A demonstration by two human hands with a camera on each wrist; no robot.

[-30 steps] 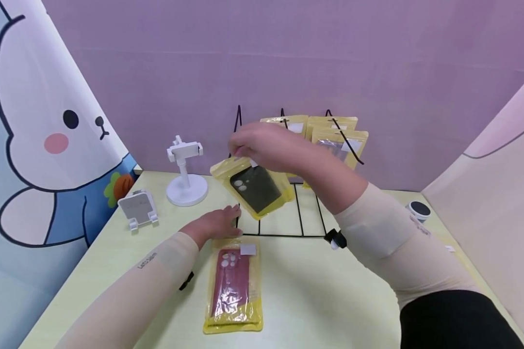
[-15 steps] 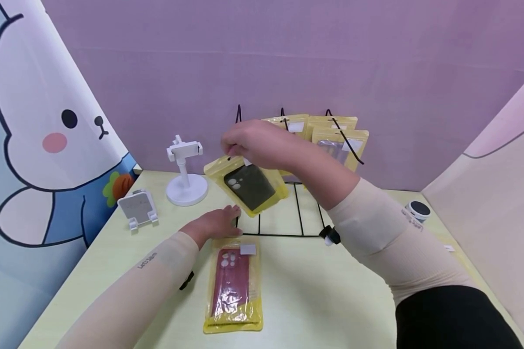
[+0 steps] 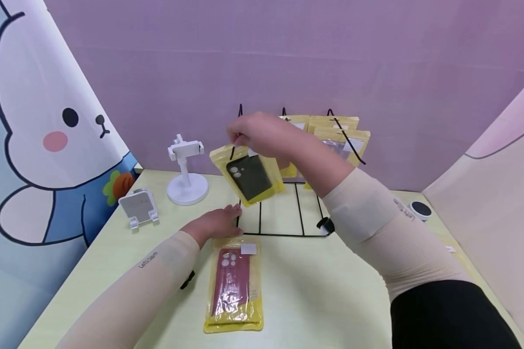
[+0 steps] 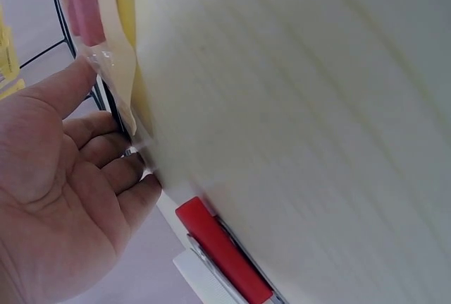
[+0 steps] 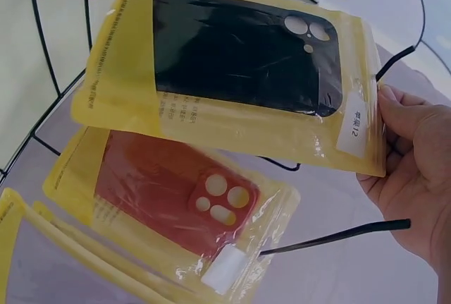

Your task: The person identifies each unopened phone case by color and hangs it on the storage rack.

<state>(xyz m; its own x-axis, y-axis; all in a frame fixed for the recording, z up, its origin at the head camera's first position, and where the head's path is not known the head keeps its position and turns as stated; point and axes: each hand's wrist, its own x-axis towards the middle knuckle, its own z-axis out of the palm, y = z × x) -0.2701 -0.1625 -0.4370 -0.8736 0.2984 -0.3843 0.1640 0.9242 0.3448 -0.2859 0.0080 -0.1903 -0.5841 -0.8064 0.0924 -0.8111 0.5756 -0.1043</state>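
Yellow pouch [image 3: 249,177] containing black phone case: right hand [image 3: 257,135] grip pinches top; left hand [image 3: 216,222] flat on table [image 3: 332,291].

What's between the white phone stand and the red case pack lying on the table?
In the head view, the left hand rests flat on the table between the white phone stand and the red case pack.
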